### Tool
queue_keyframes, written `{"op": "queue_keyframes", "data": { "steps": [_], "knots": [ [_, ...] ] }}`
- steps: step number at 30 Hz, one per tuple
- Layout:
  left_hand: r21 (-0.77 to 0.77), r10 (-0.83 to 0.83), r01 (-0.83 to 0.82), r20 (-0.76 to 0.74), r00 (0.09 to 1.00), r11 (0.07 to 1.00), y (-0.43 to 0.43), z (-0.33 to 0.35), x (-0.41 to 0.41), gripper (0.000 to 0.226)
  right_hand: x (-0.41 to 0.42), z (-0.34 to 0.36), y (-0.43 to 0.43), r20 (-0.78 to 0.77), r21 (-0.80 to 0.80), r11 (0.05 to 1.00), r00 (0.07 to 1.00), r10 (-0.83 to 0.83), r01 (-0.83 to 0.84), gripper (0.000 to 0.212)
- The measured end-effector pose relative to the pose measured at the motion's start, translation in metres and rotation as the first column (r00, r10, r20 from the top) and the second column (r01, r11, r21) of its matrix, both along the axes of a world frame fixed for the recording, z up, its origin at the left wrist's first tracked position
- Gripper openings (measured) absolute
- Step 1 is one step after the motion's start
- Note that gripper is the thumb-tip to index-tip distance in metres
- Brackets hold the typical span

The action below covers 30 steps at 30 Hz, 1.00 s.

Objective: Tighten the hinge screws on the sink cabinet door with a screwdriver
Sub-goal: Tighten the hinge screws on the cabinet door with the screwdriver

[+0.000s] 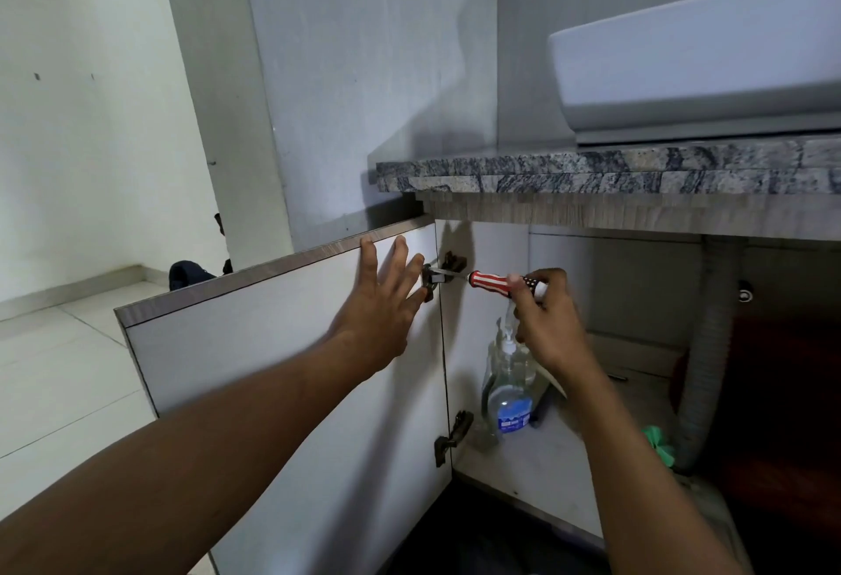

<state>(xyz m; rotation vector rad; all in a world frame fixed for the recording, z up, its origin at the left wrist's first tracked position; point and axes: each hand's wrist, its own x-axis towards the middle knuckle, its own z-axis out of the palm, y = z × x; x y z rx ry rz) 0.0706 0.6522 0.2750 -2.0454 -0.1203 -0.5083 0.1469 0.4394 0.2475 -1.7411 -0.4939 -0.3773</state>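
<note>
The white cabinet door [255, 369] stands swung open to the left under the sink. My left hand [387, 297] lies flat against its inner face near the top, fingers straight and spread. My right hand [544, 324] grips a screwdriver [496, 283] with a red-and-white striped handle. Its metal shaft points left, with the tip at the upper hinge [432, 281]. The lower hinge [453, 435] sits untouched near the door's bottom corner.
A clear pump soap bottle [509, 388] stands inside the cabinet below my right hand. A grey corrugated drain hose [710, 347] runs down at the right, with something green [660, 442] beside it. Above are the granite countertop [591, 174] and white basin [701, 60].
</note>
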Motion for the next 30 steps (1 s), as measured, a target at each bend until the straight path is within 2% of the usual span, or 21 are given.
{"op": "queue_keyframes", "data": {
  "steps": [1,3,8,11,13,15,17,20,22,25,28,30],
  "knots": [
    [0.002,-0.001,0.001,-0.001,1.0,1.0,0.0,0.0,0.0,0.087,0.0,-0.001,-0.002,-0.021,0.043,0.997,0.998,0.06,-0.059,0.027],
    [0.003,-0.001,0.001,0.0,1.0,1.0,-0.001,0.0,-0.001,0.087,0.002,0.001,-0.002,0.009,0.068,0.996,0.998,0.062,-0.063,0.025],
    [-0.002,-0.003,0.003,0.001,1.0,1.0,-0.001,0.0,-0.001,0.087,0.0,0.006,0.001,0.065,-0.057,0.991,0.991,-0.117,0.12,0.044],
    [0.001,-0.003,0.003,-0.001,1.0,1.0,-0.002,-0.001,-0.001,0.087,-0.001,0.003,-0.003,-0.013,0.009,1.0,1.0,0.018,-0.018,0.036],
    [-0.003,0.002,-0.002,0.001,1.0,1.0,-0.001,-0.001,-0.002,0.087,-0.002,0.003,-0.001,-0.001,0.039,0.997,0.998,0.061,-0.061,0.028],
    [-0.007,0.006,-0.006,0.001,1.0,1.0,-0.002,-0.001,-0.001,0.089,-0.001,0.005,0.002,0.046,0.046,0.999,0.999,0.008,-0.01,0.026],
    [-0.009,0.005,-0.005,-0.002,1.0,1.0,-0.002,-0.001,-0.001,0.089,0.001,0.009,0.005,0.043,0.035,0.996,0.996,-0.08,0.078,0.035],
    [-0.006,0.005,-0.005,-0.002,1.0,1.0,-0.002,-0.001,-0.001,0.089,0.002,0.007,0.002,0.0,-0.103,0.976,0.981,-0.195,0.194,0.052],
    [-0.002,0.006,-0.006,-0.003,1.0,1.0,-0.003,0.0,-0.001,0.088,0.001,0.002,0.0,-0.012,-0.106,0.986,0.992,-0.128,0.126,0.051],
    [-0.007,-0.001,0.001,-0.006,1.0,1.0,-0.003,0.0,-0.001,0.086,-0.002,-0.002,-0.003,-0.017,0.021,0.998,0.998,0.062,-0.062,0.028],
    [-0.007,0.003,-0.003,-0.006,1.0,1.0,-0.003,0.0,-0.001,0.087,0.0,0.001,-0.001,0.033,0.04,0.999,0.999,0.035,-0.037,0.023],
    [-0.002,0.002,-0.002,-0.004,1.0,1.0,-0.003,0.0,-0.001,0.088,0.001,0.005,0.001,0.047,0.001,0.999,0.998,-0.049,0.049,0.035]
  ]
}}
